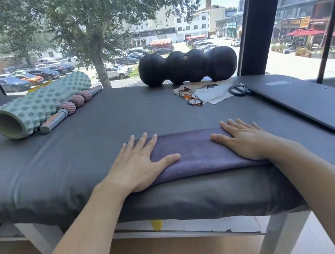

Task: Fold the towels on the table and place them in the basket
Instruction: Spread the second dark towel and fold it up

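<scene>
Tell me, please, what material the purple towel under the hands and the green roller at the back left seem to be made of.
The purple towel looks like soft woven or microfibre cloth, matte, with a fine ribbed weave and limp folded edges. The green roller seems to be foam or soft plastic, matte, with moulded bumps around a hollow, smoother core tube; which of the two I cannot tell.

A purple towel [198, 152] lies folded into a flat, wide rectangle at the near edge of the dark grey padded surface [100, 134], about midway along it. Its long sides run left to right, and the near fold sits right along the surface's front rim. The cloth looks smooth, with a fine woven texture. Both its ends are covered, so their edges cannot be seen.
</scene>
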Available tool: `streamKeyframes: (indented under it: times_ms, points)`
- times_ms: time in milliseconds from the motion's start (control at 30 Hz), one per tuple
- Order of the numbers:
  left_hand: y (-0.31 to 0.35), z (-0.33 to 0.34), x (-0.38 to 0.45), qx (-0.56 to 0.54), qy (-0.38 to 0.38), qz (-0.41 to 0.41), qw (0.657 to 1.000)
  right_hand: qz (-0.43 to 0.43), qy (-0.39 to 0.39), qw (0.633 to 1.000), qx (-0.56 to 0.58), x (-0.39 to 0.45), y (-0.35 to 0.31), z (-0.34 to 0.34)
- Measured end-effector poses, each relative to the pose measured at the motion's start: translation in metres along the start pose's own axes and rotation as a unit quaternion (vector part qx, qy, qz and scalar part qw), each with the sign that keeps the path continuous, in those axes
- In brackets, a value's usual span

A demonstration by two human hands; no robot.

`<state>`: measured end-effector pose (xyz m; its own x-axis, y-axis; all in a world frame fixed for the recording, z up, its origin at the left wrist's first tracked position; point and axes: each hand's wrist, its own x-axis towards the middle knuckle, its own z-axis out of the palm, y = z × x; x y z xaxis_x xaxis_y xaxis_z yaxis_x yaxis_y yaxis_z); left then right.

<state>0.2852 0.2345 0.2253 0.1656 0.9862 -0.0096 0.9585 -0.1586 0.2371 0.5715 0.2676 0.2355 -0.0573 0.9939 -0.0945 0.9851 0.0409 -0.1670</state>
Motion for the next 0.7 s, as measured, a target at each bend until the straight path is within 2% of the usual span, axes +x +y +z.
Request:
streamKeyframes:
  times_ms: [133, 233, 333, 467, 633, 700]
  points:
    - [0.001, 0.0, -0.005, 0.005, 0.006, 0.01, 1.0, 0.027, -0.014, 0.999, -0.009, -0.001, 0.006, -0.004]
    - [0.006, -0.002, -0.008, 0.036, 0.027, 0.001, 0.999, 0.044, 0.041, 0.997, -0.056, -0.005, 0.001, -0.01]
    - [0.019, -0.008, -0.008, 0.017, 0.072, 0.003, 0.997, -0.033, 0.092, 0.994, -0.051, -0.014, -0.025, -0.02]
    - [0.039, -0.007, -0.002, -0.016, 0.137, 0.056, 0.989, -0.137, 0.049, 0.989, 0.007, -0.019, -0.061, -0.003]
    - [0.03, 0.01, 0.01, 0.039, 0.036, 0.014, 0.999, -0.131, 0.026, 0.991, -0.022, -0.014, -0.061, 0.019]
    - [0.027, 0.009, 0.011, 0.036, 0.025, 0.008, 0.999, -0.13, 0.027, 0.991, -0.02, -0.014, -0.061, 0.019]
